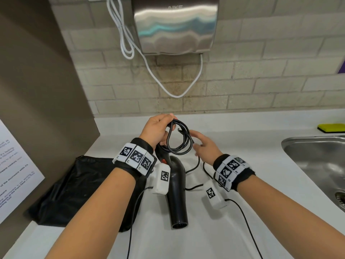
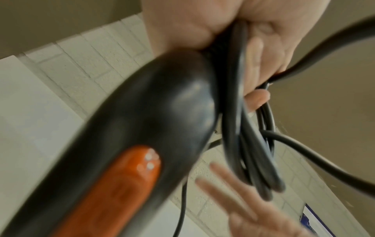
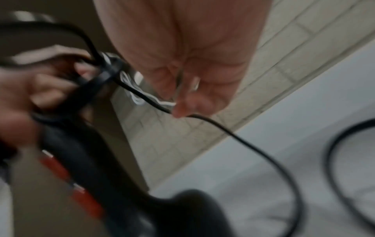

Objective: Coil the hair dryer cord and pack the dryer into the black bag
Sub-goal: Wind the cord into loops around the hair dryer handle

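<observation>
Cord coiling in progress. The left hand (image 1: pixel 155 130) is gripping the gathered loops of the cord (image 1: pixel 180 140) together with the handle of the hair dryer (image 1: pixel 176 191), nozzle hanging over the counter (image 1: pixel 242 139). The right hand (image 1: pixel 204 145), fingers loosely spread, is guiding the slack cord. Advisably, each loop is matched in size before packing into the black bag (image 1: pixel 74 191) lying at left.

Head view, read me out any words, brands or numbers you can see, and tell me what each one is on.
"AIKE": brand embossed on the steel hand dryer on the wall, top edge cut off.
White notice at far left: printed lines too skewed and small to read.
Wristband tags: coded squares; tiny marks beside them unreadable.
Hair dryer: no readable text.
</observation>
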Demonstrator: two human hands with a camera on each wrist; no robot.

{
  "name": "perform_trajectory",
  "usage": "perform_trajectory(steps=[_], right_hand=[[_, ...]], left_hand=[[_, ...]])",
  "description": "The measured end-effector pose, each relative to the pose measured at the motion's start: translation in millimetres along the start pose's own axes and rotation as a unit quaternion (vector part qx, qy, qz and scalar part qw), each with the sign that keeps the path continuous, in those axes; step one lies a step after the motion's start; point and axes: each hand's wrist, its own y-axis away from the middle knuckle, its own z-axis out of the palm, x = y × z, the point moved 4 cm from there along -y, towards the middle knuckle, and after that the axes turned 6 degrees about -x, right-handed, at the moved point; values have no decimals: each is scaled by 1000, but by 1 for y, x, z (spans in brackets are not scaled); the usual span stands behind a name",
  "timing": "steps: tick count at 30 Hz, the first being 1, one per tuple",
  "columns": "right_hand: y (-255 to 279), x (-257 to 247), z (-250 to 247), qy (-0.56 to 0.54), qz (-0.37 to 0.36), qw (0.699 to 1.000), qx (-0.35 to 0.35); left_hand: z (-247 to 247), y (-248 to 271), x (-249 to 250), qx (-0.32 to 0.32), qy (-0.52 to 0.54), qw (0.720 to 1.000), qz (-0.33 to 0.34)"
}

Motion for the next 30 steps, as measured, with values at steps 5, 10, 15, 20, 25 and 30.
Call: perform_trajectory(steps=[5, 10, 15, 20, 25, 30], right_hand=[[5, -32, 4, -201, -112, 973, 0], [19, -33, 6, -117, -221, 967, 53], [24, -36, 1, 51, -320, 943, 75], [20, -48, 4, 252, -352, 898, 77], [19, -63, 13, 461, -276, 840, 77], [22, -60, 11, 452, -201, 869, 0]], left_hand=[[-1, -2, -1, 10, 8, 1000, 3], [-6, -3, -2, 31, 16, 999, 3], [-11, -3, -2, 50, 9, 999, 2], [-4, -1, -1, 9, 37, 999, -11], [-2, -5, -2, 23, -26, 999, -12], [-8, -4, -2, 44, -34, 998, -1]])
